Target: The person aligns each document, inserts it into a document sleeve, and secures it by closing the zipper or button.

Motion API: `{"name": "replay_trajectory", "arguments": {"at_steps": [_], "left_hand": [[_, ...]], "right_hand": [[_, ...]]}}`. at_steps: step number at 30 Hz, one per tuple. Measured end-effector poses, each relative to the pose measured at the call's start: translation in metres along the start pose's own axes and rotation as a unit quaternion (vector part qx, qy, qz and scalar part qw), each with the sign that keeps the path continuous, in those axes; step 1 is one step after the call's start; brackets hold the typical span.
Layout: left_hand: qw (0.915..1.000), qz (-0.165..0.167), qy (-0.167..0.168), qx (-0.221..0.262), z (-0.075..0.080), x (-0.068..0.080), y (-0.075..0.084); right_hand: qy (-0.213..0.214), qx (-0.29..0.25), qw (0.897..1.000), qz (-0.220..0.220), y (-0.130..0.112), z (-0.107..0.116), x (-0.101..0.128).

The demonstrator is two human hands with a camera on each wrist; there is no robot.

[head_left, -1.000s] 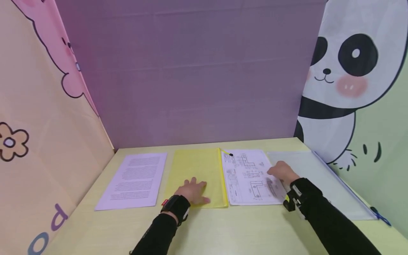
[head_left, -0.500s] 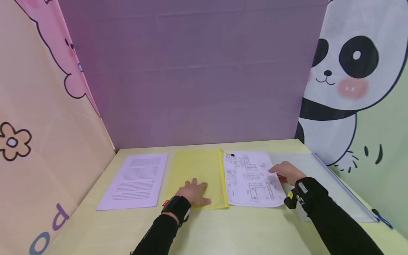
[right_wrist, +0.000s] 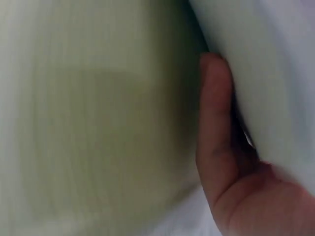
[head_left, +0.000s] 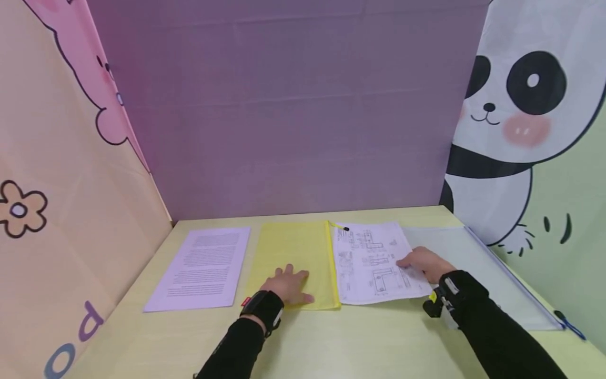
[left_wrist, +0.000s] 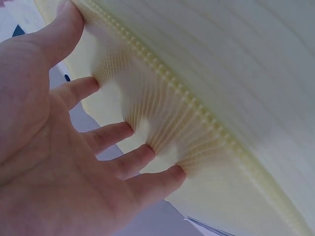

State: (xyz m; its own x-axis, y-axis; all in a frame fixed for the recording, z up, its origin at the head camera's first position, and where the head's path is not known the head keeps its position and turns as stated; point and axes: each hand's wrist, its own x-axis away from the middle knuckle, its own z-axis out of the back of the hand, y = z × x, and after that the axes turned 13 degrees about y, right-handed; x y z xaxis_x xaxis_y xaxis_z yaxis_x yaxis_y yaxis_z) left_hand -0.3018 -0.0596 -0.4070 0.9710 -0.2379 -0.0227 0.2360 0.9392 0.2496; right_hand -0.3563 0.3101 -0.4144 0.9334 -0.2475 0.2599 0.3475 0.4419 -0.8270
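My left hand (head_left: 288,286) rests spread on the lower part of a yellow zip document pouch (head_left: 293,242). In the left wrist view its fingertips (left_wrist: 170,179) press into the pouch's mesh near the zip, drawing it into folds. At the pouch's right side lies a sheet of paper (head_left: 366,279) printed with technical drawings. My right hand (head_left: 426,263) pinches the sheet's right edge, which is slightly raised. From the right wrist view, blurred, a finger (right_wrist: 216,98) lies along the paper's underside (right_wrist: 261,83); most other fingers are hidden.
A sheet of printed text (head_left: 201,268) lies on the left of the wooden table (head_left: 303,342). At the right, partly under my right arm, is a translucent zip pouch (head_left: 483,279) with a blue pull cord (head_left: 573,329). Fabric walls (head_left: 303,116) enclose the table.
The right hand has taken hold of the drawing sheet's right edge and raised it a little. The sheet's lower right corner has shifted right. The left hand has stayed in place.
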Motion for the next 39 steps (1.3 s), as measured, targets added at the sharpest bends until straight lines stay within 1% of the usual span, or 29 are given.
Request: {"name": "replay_trajectory", "arguments": {"at_steps": [4, 8, 11, 17, 23, 27, 29, 30, 33, 35, 36, 38, 39], "left_hand": [[0.9999, -0.006, 0.0, 0.01, 0.0, 0.001, 0.0], [0.9999, -0.007, 0.001, 0.008, 0.001, 0.001, 0.0], [1.0, -0.007, 0.003, 0.003, 0.001, 0.001, 0.0], [0.9999, -0.002, -0.007, 0.012, 0.001, 0.002, -0.001], [0.9994, 0.011, -0.022, 0.024, 0.001, 0.0, -0.002], [0.9994, 0.003, -0.024, 0.025, 0.0, -0.005, 0.002], [0.9997, -0.001, -0.01, 0.022, -0.002, -0.009, 0.005], [0.9998, 0.0, 0.004, 0.021, -0.003, -0.011, 0.006], [0.9974, 0.014, 0.068, 0.019, -0.008, -0.017, 0.014], [0.9932, 0.031, 0.11, 0.021, -0.01, -0.019, 0.023], [0.9911, 0.041, 0.125, 0.018, -0.011, -0.02, 0.029], [0.9885, 0.063, 0.137, 0.003, -0.014, -0.022, 0.039], [0.9876, 0.075, 0.137, -0.009, -0.015, -0.022, 0.045]], "right_hand": [[0.029, 0.066, 0.997, 0.004, 0.005, 0.015, -0.002], [0.041, 0.095, 0.995, 0.01, 0.01, 0.026, -0.003], [0.049, 0.104, 0.993, 0.004, 0.013, 0.03, -0.004], [0.049, 0.094, 0.994, -0.019, 0.02, 0.031, -0.006], [0.043, 0.094, 0.995, -0.008, 0.022, 0.031, -0.01], [0.046, 0.096, 0.994, -0.008, 0.025, 0.032, -0.01], [0.047, 0.094, 0.994, -0.009, 0.025, 0.033, -0.01], [0.047, 0.093, 0.995, -0.01, 0.026, 0.033, -0.009], [0.043, 0.089, 0.995, -0.009, 0.024, 0.032, -0.006], [0.04, 0.09, 0.995, -0.005, 0.023, 0.031, -0.004], [0.041, 0.092, 0.995, -0.004, 0.023, 0.03, -0.004], [0.043, 0.096, 0.994, -0.001, 0.022, 0.028, -0.003], [0.044, 0.099, 0.994, -0.001, 0.022, 0.028, -0.004]]}}
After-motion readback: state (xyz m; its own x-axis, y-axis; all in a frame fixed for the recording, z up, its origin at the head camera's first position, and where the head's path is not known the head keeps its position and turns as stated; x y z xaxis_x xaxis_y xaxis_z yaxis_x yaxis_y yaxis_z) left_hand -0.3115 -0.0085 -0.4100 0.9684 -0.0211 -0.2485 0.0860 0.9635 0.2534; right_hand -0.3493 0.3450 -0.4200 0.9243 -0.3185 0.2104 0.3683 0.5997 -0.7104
